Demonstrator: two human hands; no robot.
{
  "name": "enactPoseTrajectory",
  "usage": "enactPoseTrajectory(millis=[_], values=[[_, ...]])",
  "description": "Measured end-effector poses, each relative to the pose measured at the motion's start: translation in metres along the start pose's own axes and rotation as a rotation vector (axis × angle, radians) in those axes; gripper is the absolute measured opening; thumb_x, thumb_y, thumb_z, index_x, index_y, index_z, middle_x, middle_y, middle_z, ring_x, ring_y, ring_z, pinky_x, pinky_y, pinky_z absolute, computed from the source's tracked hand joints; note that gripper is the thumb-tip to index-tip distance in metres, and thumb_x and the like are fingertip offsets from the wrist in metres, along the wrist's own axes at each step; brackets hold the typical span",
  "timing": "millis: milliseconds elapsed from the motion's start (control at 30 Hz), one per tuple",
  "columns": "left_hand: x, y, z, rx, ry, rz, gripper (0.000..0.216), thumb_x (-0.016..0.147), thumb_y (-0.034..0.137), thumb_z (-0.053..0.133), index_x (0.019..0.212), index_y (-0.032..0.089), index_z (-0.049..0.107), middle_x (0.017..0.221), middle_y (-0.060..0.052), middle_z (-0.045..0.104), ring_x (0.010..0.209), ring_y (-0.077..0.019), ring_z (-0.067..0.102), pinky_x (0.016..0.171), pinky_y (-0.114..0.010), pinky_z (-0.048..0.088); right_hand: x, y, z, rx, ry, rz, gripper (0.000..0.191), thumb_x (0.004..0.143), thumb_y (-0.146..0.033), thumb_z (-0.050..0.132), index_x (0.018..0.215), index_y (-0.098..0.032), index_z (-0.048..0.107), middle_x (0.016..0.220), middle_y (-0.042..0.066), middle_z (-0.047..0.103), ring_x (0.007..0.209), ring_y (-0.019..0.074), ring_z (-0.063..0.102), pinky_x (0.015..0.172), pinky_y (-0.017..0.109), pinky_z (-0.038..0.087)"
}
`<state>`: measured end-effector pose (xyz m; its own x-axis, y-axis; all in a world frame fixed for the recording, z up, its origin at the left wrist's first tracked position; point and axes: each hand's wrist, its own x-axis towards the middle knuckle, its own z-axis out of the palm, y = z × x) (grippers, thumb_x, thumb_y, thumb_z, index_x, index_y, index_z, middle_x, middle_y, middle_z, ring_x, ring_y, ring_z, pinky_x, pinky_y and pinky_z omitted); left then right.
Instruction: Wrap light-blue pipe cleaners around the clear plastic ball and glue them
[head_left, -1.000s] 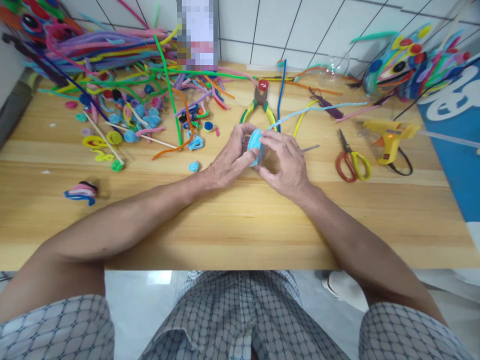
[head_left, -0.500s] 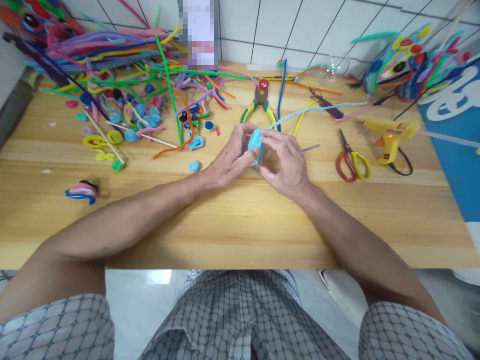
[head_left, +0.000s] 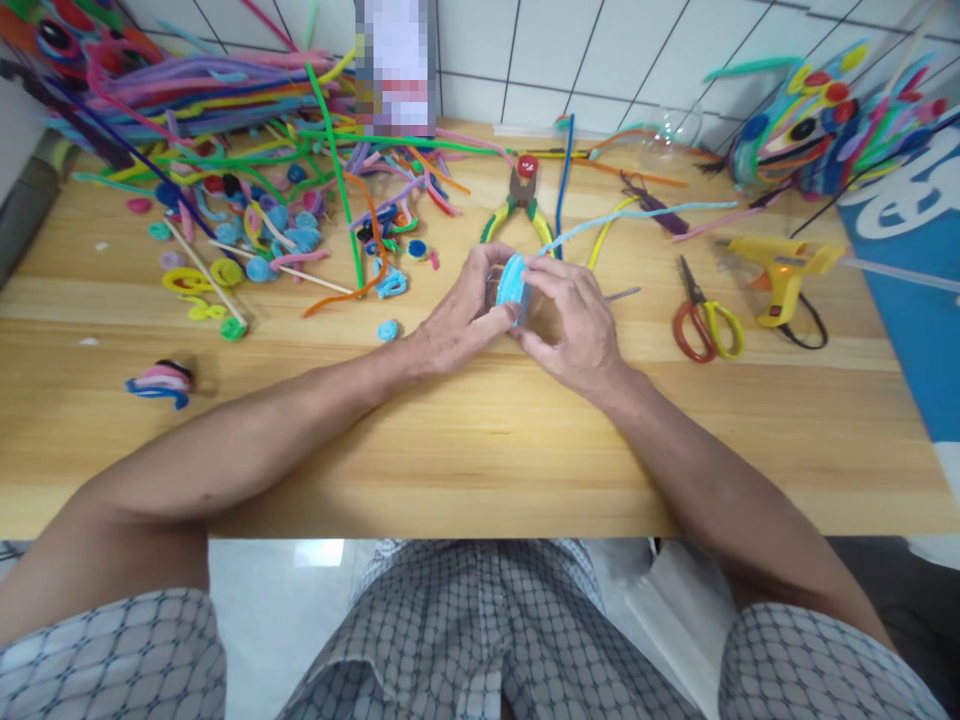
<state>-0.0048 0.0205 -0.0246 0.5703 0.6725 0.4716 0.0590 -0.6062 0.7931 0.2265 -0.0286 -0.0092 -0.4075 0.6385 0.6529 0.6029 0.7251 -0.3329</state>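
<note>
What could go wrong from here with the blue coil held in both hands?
1. The light blue coil is pinched only by fingertips of the left hand and right hand; it may slip or spring open.
2. Its free tail trails past the pliers and loose pipe-cleaner pieces; it could snag or drag them.
3. The scissors lie near the right forearm; a sideways sweep might knock them.
</note>
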Motion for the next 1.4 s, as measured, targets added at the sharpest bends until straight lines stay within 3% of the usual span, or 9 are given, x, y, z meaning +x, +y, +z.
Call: enactPoseTrajectory(millis=[600,1000,1200,1400], values=[[0.001,0.006,0.003,0.015,0.027,-0.014,0.056,0.112,0.074,0.052,0.148,0.032,0.040,0.147,-0.012,0.058,0.132,-0.0320,0.068,0.115,-0.058,0.062,-0.002,0.001,0.000,-0.015,-0.019,0.060,0.063,0.100,-0.037,0.078,0.158,-0.034,0.057,0.165,0.013,0.067,0.154,0.0413,0.064,0.130,0.073,0.052],[0.001,0.012,0.003,-0.028,0.027,-0.058,0.051,0.115,0.070,0.052,0.146,0.032,0.040,0.139,-0.011,0.062,0.125,-0.0288,0.072,0.101,-0.050,0.069,-0.001,0.001,0.002,-0.007,0.013,0.020,0.061,0.100,-0.032,0.077,0.158,-0.034,0.058,0.163,0.013,0.070,0.152,0.0403,0.066,0.128,0.070,0.053],[0.000,0.010,0.001,0.019,0.050,-0.068,0.055,0.116,0.074,0.041,0.153,0.033,0.044,0.152,-0.011,0.061,0.139,-0.0311,0.068,0.120,-0.058,0.062,-0.001,0.000,0.001,-0.029,-0.005,0.039,0.062,0.098,-0.032,0.078,0.157,-0.035,0.058,0.163,0.012,0.070,0.152,0.0400,0.066,0.129,0.070,0.053],[0.000,0.015,-0.004,0.073,0.002,-0.065,0.067,0.114,0.076,0.045,0.157,0.024,0.043,0.158,-0.017,0.058,0.145,-0.0310,0.063,0.128,-0.054,0.056,-0.001,0.001,0.002,-0.041,0.018,0.013,0.063,0.099,-0.032,0.077,0.158,-0.035,0.057,0.161,0.013,0.071,0.151,0.0396,0.067,0.127,0.070,0.054]])
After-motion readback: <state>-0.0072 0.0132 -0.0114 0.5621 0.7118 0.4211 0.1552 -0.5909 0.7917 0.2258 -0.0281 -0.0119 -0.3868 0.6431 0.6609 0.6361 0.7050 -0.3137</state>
